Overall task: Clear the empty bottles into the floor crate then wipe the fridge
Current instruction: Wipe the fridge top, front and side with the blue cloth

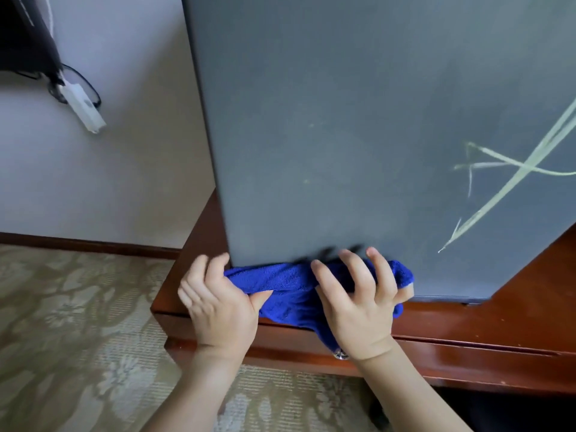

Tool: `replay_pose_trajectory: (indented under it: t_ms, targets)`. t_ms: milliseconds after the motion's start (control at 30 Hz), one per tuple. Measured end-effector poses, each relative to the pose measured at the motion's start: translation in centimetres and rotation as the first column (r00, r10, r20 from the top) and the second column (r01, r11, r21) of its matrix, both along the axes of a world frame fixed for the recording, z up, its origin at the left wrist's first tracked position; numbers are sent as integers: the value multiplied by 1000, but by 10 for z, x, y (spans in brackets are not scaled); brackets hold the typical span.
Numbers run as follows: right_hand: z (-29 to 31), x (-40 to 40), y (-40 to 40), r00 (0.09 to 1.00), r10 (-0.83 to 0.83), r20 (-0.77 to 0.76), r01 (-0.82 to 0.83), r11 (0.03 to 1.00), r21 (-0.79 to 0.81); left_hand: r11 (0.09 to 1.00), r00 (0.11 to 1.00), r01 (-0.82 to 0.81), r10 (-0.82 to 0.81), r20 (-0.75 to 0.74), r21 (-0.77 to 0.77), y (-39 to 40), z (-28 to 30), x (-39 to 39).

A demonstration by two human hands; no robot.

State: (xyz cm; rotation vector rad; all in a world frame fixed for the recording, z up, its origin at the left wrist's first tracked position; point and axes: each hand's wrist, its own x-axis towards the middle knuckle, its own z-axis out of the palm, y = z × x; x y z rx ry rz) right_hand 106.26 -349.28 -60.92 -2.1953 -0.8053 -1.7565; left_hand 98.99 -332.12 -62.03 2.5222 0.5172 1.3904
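Wooden desk [498, 347] edge — left hand [218, 304] and right hand [358, 304] both grip blue cloth [286, 282] against grey fridge [343, 135] base.

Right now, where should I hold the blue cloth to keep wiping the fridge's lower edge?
Grip the cloth at its two bunched ends, from the front and below, as the left hand and right hand do. It lies stretched along the fridge's bottom edge, so end grips keep it taut.
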Motion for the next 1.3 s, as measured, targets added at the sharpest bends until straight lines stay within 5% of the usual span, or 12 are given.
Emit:
replay_pose_trajectory:
  t_ms: [233,400,700,1000,1300]
  targets:
    - [93,-7,22,997,-12,71,-1,982,191,991,970,-109,122,211,-75,0,85,-2]
    - [197,-4,33,992,-41,116,3,953,304,991,976,54,-26,214,-126,-2,205,-4]
    - [356,3,39,989,65,133,-112,914,389,998,944,57,-49,327,-13,-11,354,11]
    - [316,3,61,988,-89,130,19,885,466,998,903,6,-31,429,60,-16,311,28]
    - [133,-9,53,996,26,87,-39,988,149,991,936,132,-115,333,-29,-13,119,18]
